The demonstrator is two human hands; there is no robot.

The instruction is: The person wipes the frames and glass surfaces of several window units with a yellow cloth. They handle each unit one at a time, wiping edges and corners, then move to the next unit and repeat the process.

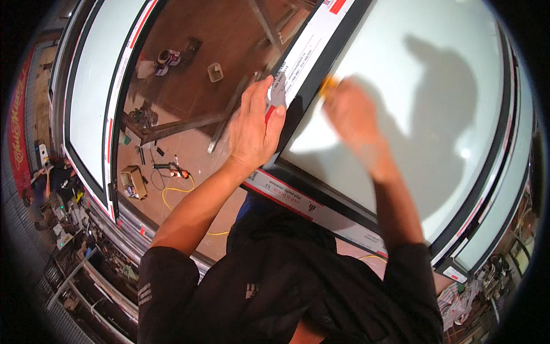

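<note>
In front of me is a glazed panel, a frosted pale glass pane (412,103) in a dark frame (303,109) with printed white-and-red protective film (312,49) on it. My left hand (254,123) rests on the frame's left side, its fingers stretched out along the outer edge and its thumb apart on the film. Over the glass near that same side, my right hand (354,112) is closed and smeared by motion. A small yellow tool (328,87) sticks out from its fingertips at the black inner border; its exact kind is too blurred to tell.
Another glazed panel (94,86) stands at the left. Beyond the gap lie a cardboard box (133,182), a power tool (172,170) with a yellow cord (166,198), and metal bars (183,123) on the floor. A further panel (487,229) edges the right side.
</note>
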